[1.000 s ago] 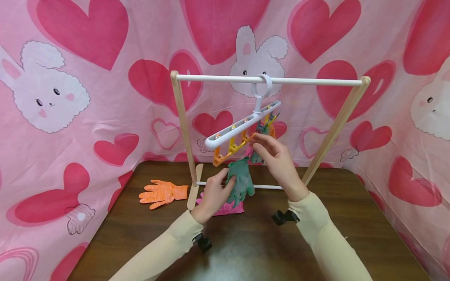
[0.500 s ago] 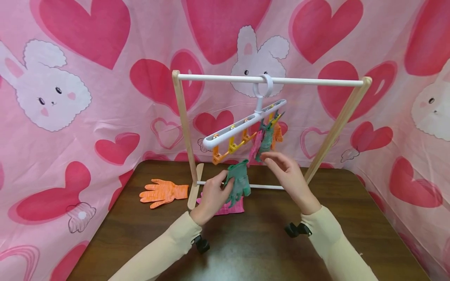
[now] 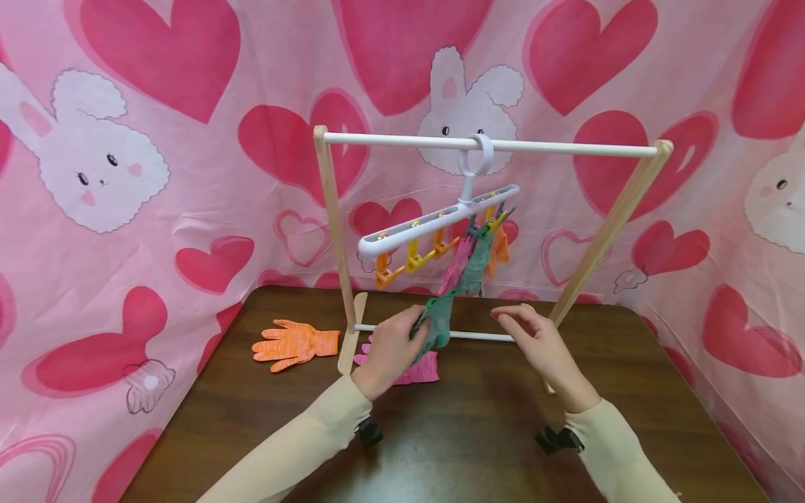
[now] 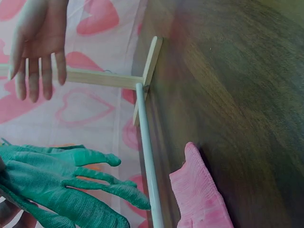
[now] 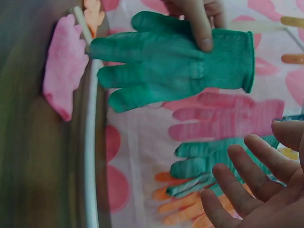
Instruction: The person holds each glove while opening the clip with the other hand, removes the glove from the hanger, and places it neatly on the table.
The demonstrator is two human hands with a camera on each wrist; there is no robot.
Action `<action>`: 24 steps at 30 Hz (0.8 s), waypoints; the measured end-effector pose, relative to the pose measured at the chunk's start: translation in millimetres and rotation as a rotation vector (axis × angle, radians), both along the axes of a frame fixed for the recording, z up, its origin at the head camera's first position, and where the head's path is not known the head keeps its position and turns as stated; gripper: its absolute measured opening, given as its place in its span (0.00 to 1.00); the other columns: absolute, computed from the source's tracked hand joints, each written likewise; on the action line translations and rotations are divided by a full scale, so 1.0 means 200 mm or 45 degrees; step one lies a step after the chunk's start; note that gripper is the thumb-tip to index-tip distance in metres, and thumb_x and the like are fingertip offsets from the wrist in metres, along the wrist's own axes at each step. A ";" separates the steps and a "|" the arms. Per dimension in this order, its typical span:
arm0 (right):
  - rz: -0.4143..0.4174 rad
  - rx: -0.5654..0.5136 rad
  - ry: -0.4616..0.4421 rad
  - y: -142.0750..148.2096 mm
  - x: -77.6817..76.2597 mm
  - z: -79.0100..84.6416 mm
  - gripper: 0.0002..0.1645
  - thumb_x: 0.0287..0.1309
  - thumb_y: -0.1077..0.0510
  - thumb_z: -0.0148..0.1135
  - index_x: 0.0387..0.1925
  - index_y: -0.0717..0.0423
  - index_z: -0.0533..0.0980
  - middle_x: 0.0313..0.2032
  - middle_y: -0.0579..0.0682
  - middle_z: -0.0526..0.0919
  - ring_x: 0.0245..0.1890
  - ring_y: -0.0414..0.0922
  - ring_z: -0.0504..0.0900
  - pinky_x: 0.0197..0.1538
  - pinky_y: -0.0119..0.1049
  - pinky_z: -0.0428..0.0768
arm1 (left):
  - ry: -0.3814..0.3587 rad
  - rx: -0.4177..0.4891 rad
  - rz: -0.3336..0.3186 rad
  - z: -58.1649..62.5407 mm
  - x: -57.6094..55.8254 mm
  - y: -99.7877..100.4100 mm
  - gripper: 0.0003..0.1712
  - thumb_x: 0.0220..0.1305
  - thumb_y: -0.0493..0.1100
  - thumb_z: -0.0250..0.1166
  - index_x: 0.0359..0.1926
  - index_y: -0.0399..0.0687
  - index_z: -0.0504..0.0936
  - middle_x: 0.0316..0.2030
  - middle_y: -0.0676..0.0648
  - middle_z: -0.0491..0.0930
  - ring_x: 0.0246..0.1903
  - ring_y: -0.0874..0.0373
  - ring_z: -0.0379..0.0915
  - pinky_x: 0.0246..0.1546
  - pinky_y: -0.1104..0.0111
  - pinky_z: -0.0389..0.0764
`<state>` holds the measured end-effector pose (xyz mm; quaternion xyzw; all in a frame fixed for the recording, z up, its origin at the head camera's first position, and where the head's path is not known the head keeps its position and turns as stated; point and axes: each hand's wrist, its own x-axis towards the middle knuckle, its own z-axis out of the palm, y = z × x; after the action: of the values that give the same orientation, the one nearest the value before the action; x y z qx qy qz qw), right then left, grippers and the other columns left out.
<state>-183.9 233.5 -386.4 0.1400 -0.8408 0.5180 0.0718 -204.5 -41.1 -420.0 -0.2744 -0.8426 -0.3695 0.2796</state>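
My left hand (image 3: 390, 353) pinches a green knit glove (image 3: 442, 318) near its cuff, thumb on one face, as the right wrist view shows; the glove's fingers point downward. To the right, my right hand (image 3: 539, 347) is held in the air with relaxed fingers and nothing in it. Above both hands a white clip hanger (image 3: 415, 234) hangs by its ring. From its far half hang a pink glove (image 3: 455, 268), another green glove (image 3: 476, 267) and an orange glove (image 3: 499, 248). The orange and yellow clips (image 3: 418, 260) on the near half hold nothing.
A rack with a white top bar (image 3: 402, 142) and wooden legs (image 3: 608, 234) carries the hanger over the brown table (image 3: 478, 447). An orange glove (image 3: 295, 344) lies flat at the left, outside the rack. Behind my left hand lies a pink glove (image 3: 420, 370).
My right hand has drawn back from the hanger, down and to the right. The held green glove has turned more edge-on and dipped slightly with my left hand. The hanger has swung a little.
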 end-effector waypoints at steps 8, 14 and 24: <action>-0.061 0.055 -0.008 0.09 0.03 -0.07 0.20 0.79 0.52 0.55 0.59 0.62 0.81 0.57 0.60 0.85 0.53 0.24 0.76 0.56 0.18 0.71 | 0.056 -0.071 0.017 0.01 -0.03 0.09 0.07 0.71 0.38 0.66 0.49 0.45 0.85 0.38 0.49 0.89 0.36 0.55 0.86 0.36 0.58 0.86; -0.084 0.087 0.001 0.15 0.06 -0.10 0.19 0.79 0.53 0.55 0.57 0.61 0.82 0.53 0.54 0.87 0.52 0.24 0.77 0.54 0.18 0.72 | -0.052 -0.113 0.022 0.02 -0.03 0.15 0.09 0.73 0.41 0.66 0.51 0.47 0.84 0.41 0.50 0.89 0.39 0.55 0.87 0.42 0.58 0.86; -0.090 0.076 -0.022 0.21 0.06 -0.14 0.19 0.80 0.53 0.54 0.57 0.61 0.82 0.51 0.46 0.86 0.50 0.27 0.79 0.52 0.19 0.75 | 0.036 -0.267 0.087 -0.02 -0.04 0.29 0.08 0.71 0.41 0.67 0.49 0.49 0.86 0.36 0.53 0.89 0.36 0.57 0.87 0.32 0.61 0.84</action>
<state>-171.2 275.6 -414.1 0.1078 -0.8608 0.4911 0.0784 -212.9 16.6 -423.1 -0.2783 -0.8815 -0.2657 0.2737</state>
